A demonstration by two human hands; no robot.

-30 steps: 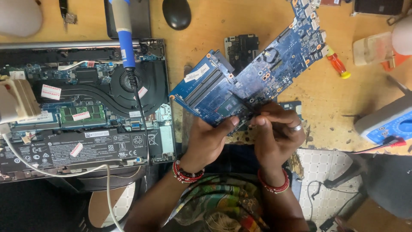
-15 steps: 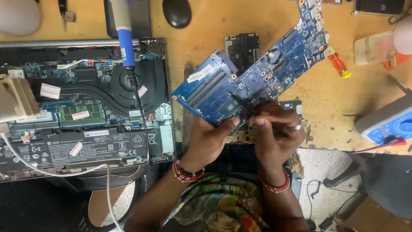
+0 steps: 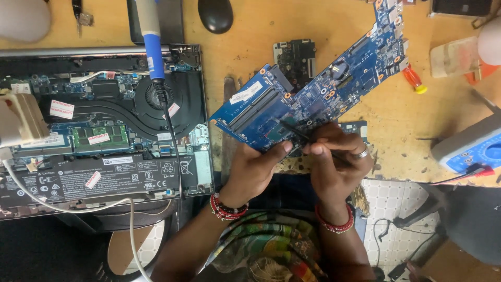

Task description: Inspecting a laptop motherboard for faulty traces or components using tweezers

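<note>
We see the left hand [image 3: 253, 169] gripping the lower edge of the blue circuit board [image 3: 313, 96], held tilted above the wooden table [image 3: 250, 47]. The right hand [image 3: 336, 162] pinches black tweezers [image 3: 297, 133], tips touching the board's middle. The opened laptop [image 3: 104, 125] lies left of the board.

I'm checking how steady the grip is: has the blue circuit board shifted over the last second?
Yes, slightly. Against the small dark board lying on the bench, the blue circuit board in the left hand has edged toward the person.
</note>
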